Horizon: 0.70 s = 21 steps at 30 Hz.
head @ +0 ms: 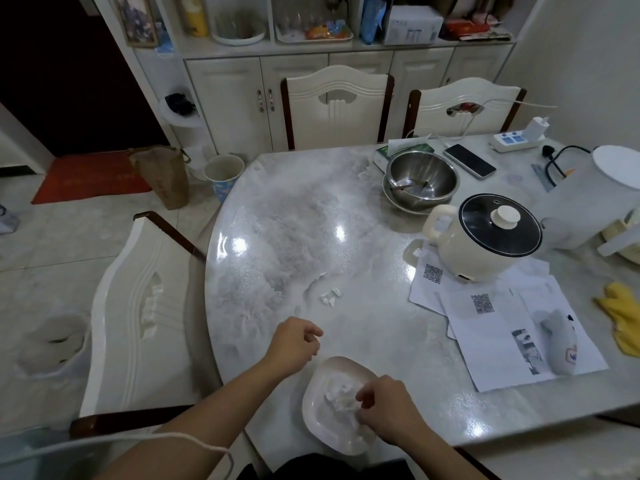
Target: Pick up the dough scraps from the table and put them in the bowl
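A shallow white bowl (pixel 320 415) sits at the table's near edge with a heap of white dough (pixel 341 393) inside. My right hand (pixel 389 408) rests over the bowl's right side, fingers curled onto the dough. My left hand (pixel 294 344) hovers just above the table, left of and beyond the bowl, fingers loosely curled; whether it holds anything I cannot tell. A few small white dough scraps (pixel 329 296) lie on the floured marble table (pixel 381 334), a little beyond my left hand.
A cream electric pot (pixel 485 237) with a dark lid stands at right on printed sheets (pixel 502 327). Stacked steel bowls (pixel 420 180), a phone (pixel 469 160), a power strip (pixel 514 140) and a white kettle (pixel 595 199) sit further back. Yellow gloves (pixel 621 317) lie at far right. Chairs surround the table.
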Tool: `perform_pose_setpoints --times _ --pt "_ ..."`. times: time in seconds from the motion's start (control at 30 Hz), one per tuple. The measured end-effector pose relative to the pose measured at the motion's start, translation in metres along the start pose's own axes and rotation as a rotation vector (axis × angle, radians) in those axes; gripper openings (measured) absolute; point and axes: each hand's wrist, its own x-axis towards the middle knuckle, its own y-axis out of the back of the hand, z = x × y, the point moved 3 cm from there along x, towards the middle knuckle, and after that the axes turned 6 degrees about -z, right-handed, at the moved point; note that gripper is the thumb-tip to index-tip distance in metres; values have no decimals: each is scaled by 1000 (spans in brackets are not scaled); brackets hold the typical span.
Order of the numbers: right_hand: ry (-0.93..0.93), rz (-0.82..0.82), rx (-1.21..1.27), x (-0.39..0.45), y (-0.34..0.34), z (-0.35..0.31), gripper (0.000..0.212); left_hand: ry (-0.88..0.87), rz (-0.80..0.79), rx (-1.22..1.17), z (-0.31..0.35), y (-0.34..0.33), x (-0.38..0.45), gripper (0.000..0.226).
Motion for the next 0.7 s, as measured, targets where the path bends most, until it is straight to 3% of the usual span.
perform_pose_setpoints --times 0.2,0.33,0.53,0.7 --pt "129 246 -53 3 25 -13 14 42 136 44 -2 8 20 28" --pt "190 261 -59 15 40 -21 16 13 173 98 5 14 40 39" --pt "215 249 -83 40 54 -25 17 -45 109 196 19 9 76 54" --pt "196 258 -80 60 67 -27 17 -99 123 297 31 0 96 37"
